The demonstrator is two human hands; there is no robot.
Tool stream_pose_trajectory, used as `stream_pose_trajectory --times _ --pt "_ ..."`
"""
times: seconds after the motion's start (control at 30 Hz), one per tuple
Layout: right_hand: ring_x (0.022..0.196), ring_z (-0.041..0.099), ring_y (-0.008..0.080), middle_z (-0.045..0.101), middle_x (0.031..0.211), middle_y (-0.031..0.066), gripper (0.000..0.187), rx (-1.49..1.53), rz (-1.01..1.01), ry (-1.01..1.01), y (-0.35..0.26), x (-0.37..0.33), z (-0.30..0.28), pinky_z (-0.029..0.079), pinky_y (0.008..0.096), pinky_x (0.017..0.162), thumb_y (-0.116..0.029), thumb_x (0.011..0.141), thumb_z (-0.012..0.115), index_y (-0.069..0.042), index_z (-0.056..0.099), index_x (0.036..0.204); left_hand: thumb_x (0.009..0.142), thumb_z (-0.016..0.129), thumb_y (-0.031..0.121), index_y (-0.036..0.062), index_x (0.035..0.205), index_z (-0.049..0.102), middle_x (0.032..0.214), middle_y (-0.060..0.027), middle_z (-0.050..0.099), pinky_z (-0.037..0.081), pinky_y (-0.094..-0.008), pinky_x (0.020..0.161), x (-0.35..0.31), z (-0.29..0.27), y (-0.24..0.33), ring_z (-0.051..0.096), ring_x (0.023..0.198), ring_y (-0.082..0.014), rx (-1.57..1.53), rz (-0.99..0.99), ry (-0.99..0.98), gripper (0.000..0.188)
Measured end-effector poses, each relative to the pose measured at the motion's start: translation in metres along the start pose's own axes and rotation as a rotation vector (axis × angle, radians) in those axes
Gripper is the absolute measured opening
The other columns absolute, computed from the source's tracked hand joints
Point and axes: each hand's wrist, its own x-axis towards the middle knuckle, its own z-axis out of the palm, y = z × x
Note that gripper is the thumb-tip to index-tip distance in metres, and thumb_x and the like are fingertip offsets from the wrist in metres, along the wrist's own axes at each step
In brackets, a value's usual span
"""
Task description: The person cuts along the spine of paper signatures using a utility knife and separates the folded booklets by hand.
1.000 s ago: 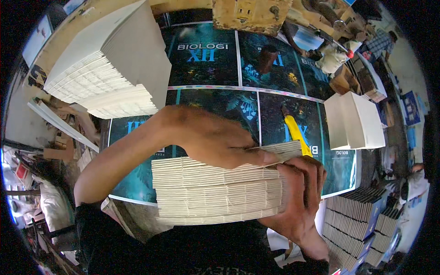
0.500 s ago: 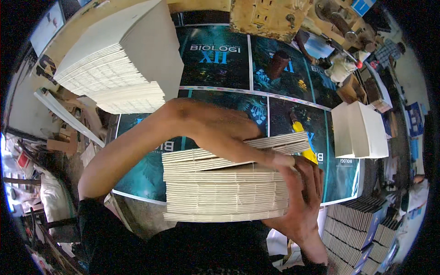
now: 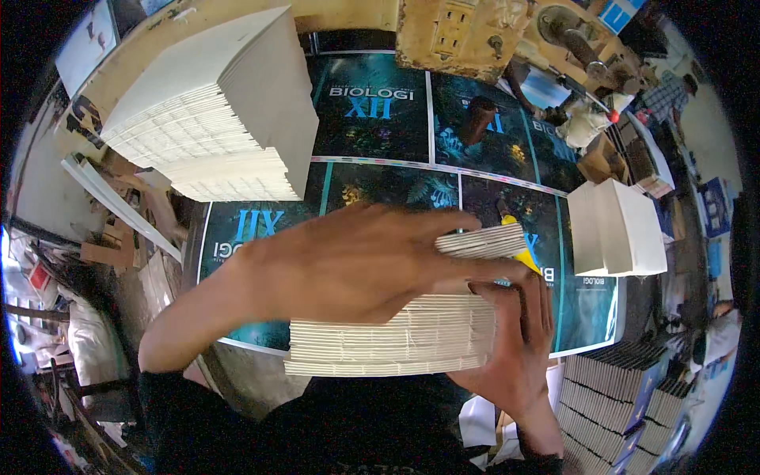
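A stack of sewn, coverless book blocks stands close in front of me, its pale stitched spines facing me. My right hand is wrapped round the stack's right end, fingers bent over its edge. Across the top reaches my left hand, closed around a tilted upper book block, with fingers behind it and in front of it. The left hand hides most of that block and the stack's upper left part. Beneath everything lie printed teal cover sheets.
A tall pile of book blocks stands at the far left, and a smaller pale pile at the right. A yellow-handled tool and a dark brown cylindrical object lie on the sheets. More stacked books sit lower right.
My left hand has moved lower and nearer over the stack, covering more of its top left. The upper block's left part is now hidden. My right hand stays at the right end.
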Motion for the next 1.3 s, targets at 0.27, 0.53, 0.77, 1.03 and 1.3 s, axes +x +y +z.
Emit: stream_pose_trajectory --times 0.27,0.53,0.77,1.03,1.3 --pt "0.111 0.06 0.0396 0.058 0.121 0.0172 0.074 0.024 -0.017 0.051 -0.001 0.004 0.002 0.049 0.0518 0.095 -0.035 0.061 0.095 -0.004 0.058 0.117 0.085 0.078 0.049 0.0109 0.134 0.06 0.151 -0.0234 0.043 0.061 -0.0447 0.089 -0.035 -0.007 0.044 0.059 0.126 -0.0426 0.417 -0.09 0.011 0.065" --pt "0.112 0.059 0.0402 0.058 0.121 0.0171 0.082 -0.035 0.022 0.044 0.0 0.007 0.0 0.047 0.0505 0.099 -0.039 0.057 0.096 -0.006 0.059 0.122 0.089 0.076 0.019 0.007 0.118 0.058 0.138 -0.0242 0.054 0.049 -0.0516 0.106 -0.036 0.027 0.052 0.055 0.127 -0.043 0.143 -0.378 0.327 0.036" --pt "0.123 0.059 0.0356 0.063 0.129 0.0208 0.07 0.654 0.339 0.271 0.091 0.006 -0.002 0.045 0.0446 0.105 -0.045 0.085 0.08 0.0 0.057 0.133 0.095 0.057 0.0 0.0011 0.115 0.054 0.126 -0.0244 0.058 0.042 -0.0512 0.103 -0.037 0.046 0.053 0.054 0.122 -0.0437 0.296 -0.351 0.548 0.02" --pt "0.113 0.065 0.0315 0.066 0.123 0.0194 0.055 0.211 0.436 0.111 0.176 -0.053 0.06 0.05 0.0405 0.098 0.0 0.089 0.07 -0.001 0.054 0.142 0.092 0.057 -0.003 -0.0007 0.12 0.05 0.124 -0.0231 0.056 0.044 -0.0512 0.1 -0.032 0.043 0.05 0.056 0.115 -0.044 0.341 -0.342 0.506 0.029" --pt "0.098 0.068 0.0323 0.07 0.115 0.0106 0.052 0.084 -0.12 -0.046 0.018 0.004 -0.071 0.059 0.0415 0.085 -0.013 0.074 0.084 -0.006 0.07 0.124 0.085 0.06 -0.007 -0.0001 0.124 0.048 0.127 -0.0223 0.052 0.044 -0.0531 0.1 -0.039 0.04 0.044 0.056 0.114 -0.0433 0.359 -0.335 0.496 0.041"
